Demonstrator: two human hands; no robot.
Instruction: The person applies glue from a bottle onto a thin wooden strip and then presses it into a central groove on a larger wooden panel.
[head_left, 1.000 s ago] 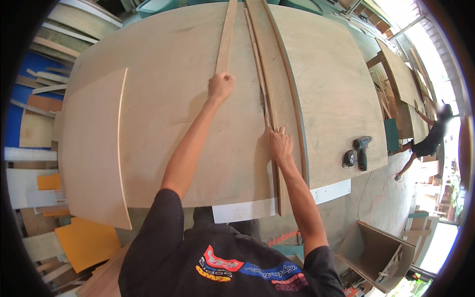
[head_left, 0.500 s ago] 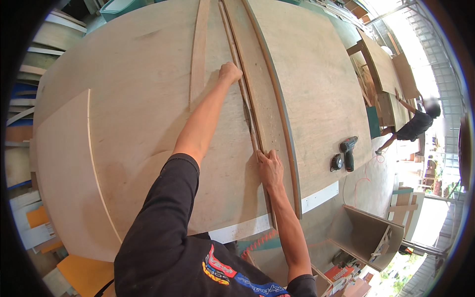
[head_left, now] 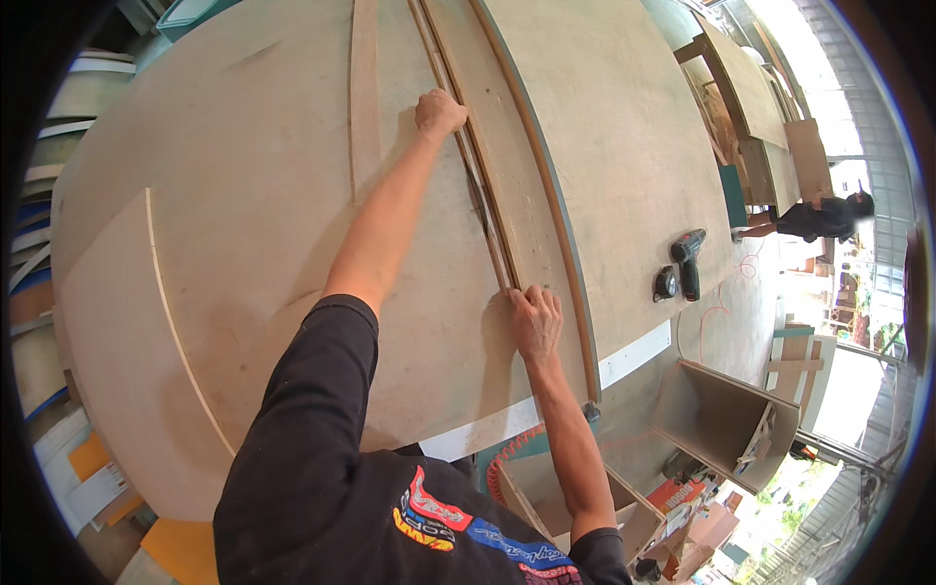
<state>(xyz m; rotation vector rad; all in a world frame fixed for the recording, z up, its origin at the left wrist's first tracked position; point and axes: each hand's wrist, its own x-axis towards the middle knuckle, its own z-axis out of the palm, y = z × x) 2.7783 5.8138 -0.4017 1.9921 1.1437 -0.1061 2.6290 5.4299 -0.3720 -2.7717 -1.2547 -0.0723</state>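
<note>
A long, thin wooden strip (head_left: 477, 193) runs along the left edge of a long, narrow wooden board (head_left: 507, 146) on the worktable. Partway up that strip, my left hand (head_left: 441, 112) is closed around it in a fist. My right hand (head_left: 536, 322) pinches the strip's near end, with its fingers over the board's edge. A dark, splintered-looking stretch shows on the strip between both hands. Along the board's right side runs a raised edge (head_left: 548, 185) with a grey outer face. Left of my left hand lies a flat wooden slat (head_left: 364, 97).
A cordless drill (head_left: 688, 263) and a tape measure (head_left: 665, 284) lie on the right of the plywood tabletop (head_left: 624, 146). A pale panel (head_left: 117, 322) rests at left. An open box-like cabinet (head_left: 707, 414) stands lower right; another person (head_left: 819, 216) is far right.
The whole view has shifted slightly. Both my hands stay closed on the strip, in nearly the same places along it. At far right, the other person has changed posture, away from the panels.
</note>
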